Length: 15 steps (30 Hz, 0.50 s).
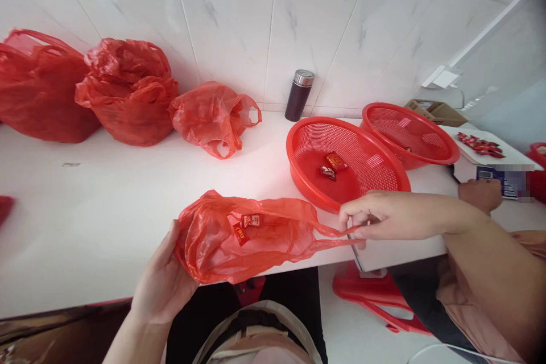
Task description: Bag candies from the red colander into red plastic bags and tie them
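A thin red plastic bag lies open at the table's front edge, its mouth stretched lengthwise. Two small red wrapped packets rest inside it, near its left half. My left hand cups the bag's left end, with the thumb up along its side. My right hand pinches the bag's handles at the right, drawn out into narrow strips. Just behind my right hand stands a red perforated basket with two small wrapped packets at its bottom.
Red plastic bags line the wall at the left. A dark flask stands by the wall. At right are a second basket, a white tray with several packets, and a co-worker's hand. A red stool is below.
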### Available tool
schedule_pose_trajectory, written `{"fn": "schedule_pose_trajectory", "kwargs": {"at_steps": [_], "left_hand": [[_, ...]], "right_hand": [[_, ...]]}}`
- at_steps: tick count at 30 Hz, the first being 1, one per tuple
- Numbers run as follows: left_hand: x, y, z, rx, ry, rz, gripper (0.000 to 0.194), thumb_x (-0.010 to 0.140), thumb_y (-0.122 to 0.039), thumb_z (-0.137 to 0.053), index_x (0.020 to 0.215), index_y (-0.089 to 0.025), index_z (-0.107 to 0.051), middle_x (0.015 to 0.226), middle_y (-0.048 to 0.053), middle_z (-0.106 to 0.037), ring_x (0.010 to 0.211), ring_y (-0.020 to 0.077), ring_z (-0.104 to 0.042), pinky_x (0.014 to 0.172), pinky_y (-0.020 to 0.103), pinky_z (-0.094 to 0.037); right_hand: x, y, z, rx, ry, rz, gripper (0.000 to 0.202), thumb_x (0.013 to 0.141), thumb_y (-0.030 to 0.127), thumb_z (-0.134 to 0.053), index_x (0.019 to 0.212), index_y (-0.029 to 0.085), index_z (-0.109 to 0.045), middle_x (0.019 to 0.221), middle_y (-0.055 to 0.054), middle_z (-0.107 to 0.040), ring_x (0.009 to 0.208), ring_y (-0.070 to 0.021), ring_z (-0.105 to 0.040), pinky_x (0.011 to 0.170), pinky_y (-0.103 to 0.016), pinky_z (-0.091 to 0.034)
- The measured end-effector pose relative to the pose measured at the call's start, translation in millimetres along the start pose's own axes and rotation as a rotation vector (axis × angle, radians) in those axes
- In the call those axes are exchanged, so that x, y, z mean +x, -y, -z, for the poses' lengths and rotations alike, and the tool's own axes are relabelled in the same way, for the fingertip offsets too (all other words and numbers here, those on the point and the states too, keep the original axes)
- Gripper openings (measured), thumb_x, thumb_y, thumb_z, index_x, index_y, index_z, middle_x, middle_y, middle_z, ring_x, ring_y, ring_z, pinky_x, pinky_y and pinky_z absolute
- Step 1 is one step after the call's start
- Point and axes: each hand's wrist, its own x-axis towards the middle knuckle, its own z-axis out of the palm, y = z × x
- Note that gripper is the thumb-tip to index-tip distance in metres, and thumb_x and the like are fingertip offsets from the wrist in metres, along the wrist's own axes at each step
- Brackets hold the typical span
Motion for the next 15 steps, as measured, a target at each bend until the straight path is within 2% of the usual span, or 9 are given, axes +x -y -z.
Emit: {"fn": "schedule_pose_trajectory", "kwargs": {"at_steps": [3, 5, 6, 8, 10, 11, 13, 15], "left_hand": [[0.7, 2.0, 0.9, 0.043, -0.029, -0.004, 0.032, 0.096, -0.037, -0.048, 0.114, -0.027, -0.071, 0.106, 0.003, -0.077, 0.088, 0.0225, -0.074, 0.081, 0.033, -0.061], [-0.7, 3.2, -1.3, 0.084, -0.06, -0.005, 0.034, 0.095, -0.037, -0.05, 0.122, -0.027, -0.068, 0.108, 0.004, -0.076, 0.092, 0.0235, -0.073, 0.083, 0.032, -0.06], [-2.1, 3.7, -3.5, 0.103, -0.084, -0.009, 0.037, 0.095, -0.037, -0.05, 0.127, -0.028, -0.064, 0.111, 0.005, -0.075, 0.096, 0.0243, -0.073, 0.084, 0.033, -0.06], [-6.2, 4.5, -9.4, 0.142, -0.13, -0.024, 0.041, 0.096, -0.035, -0.048, 0.136, -0.031, -0.057, 0.118, 0.005, -0.072, 0.104, 0.0255, -0.07, 0.088, 0.034, -0.058], [-10.8, 5.6, -15.6, 0.167, -0.16, -0.043, 0.044, 0.097, -0.031, -0.046, 0.141, -0.033, -0.051, 0.122, 0.004, -0.07, 0.109, 0.0261, -0.067, 0.091, 0.035, -0.057], [-12.8, 6.2, -18.0, 0.171, -0.169, -0.043, 0.045, 0.097, -0.03, -0.046, 0.142, -0.033, -0.049, 0.123, 0.004, -0.07, 0.111, 0.0266, -0.066, 0.093, 0.036, -0.056], [-15.4, 7.3, -20.2, 0.152, -0.184, -0.027, 0.048, 0.095, -0.033, -0.05, 0.143, -0.035, -0.048, 0.124, 0.003, -0.069, 0.116, 0.0279, -0.063, 0.097, 0.037, -0.054], [-15.4, 8.1, -18.6, 0.125, -0.184, -0.009, 0.05, 0.093, -0.036, -0.053, 0.143, -0.036, -0.047, 0.125, 0.002, -0.069, 0.118, 0.0288, -0.061, 0.099, 0.039, -0.052]], "right_hand": [[-0.3, -11.1, 12.0, 0.061, 0.083, -0.023, 0.024, 0.082, 0.038, -0.062, 0.101, 0.023, -0.066, 0.089, -0.001, -0.072, 0.079, -0.0172, -0.066, 0.067, -0.025, -0.047], [8.8, -18.7, 23.3, 0.129, 0.093, -0.002, 0.034, 0.082, 0.044, -0.063, 0.108, 0.023, -0.064, 0.097, -0.004, -0.072, 0.085, -0.0187, -0.066, 0.069, -0.026, -0.049], [16.2, -24.2, 30.2, 0.155, 0.049, 0.012, 0.038, 0.084, 0.047, -0.061, 0.113, 0.023, -0.062, 0.103, -0.006, -0.071, 0.089, -0.0195, -0.066, 0.071, -0.027, -0.05], [36.7, -39.2, 44.0, 0.113, -0.152, -0.008, 0.04, 0.088, 0.048, -0.054, 0.119, 0.023, -0.058, 0.112, -0.008, -0.067, 0.092, -0.0203, -0.065, 0.073, -0.028, -0.051], [62.2, -57.3, 53.6, -0.11, -0.377, -0.145, 0.039, 0.089, 0.042, -0.054, 0.122, 0.023, -0.056, 0.115, -0.01, -0.065, 0.092, -0.021, -0.064, 0.073, -0.03, -0.05], [75.4, -65.8, 55.6, -0.259, -0.43, -0.237, 0.039, 0.086, 0.037, -0.059, 0.122, 0.023, -0.056, 0.115, -0.011, -0.064, 0.092, -0.0219, -0.064, 0.074, -0.03, -0.049], [99.2, -79.0, 53.5, -0.451, -0.45, -0.354, 0.037, 0.081, 0.027, -0.065, 0.118, 0.021, -0.06, 0.117, -0.013, -0.062, 0.092, -0.0235, -0.063, 0.073, -0.031, -0.047], [116.6, -86.1, 46.1, -0.501, -0.456, -0.373, 0.032, 0.08, 0.021, -0.064, 0.112, 0.02, -0.062, 0.119, -0.015, -0.059, 0.091, -0.0244, -0.063, 0.07, -0.031, -0.046]]}}
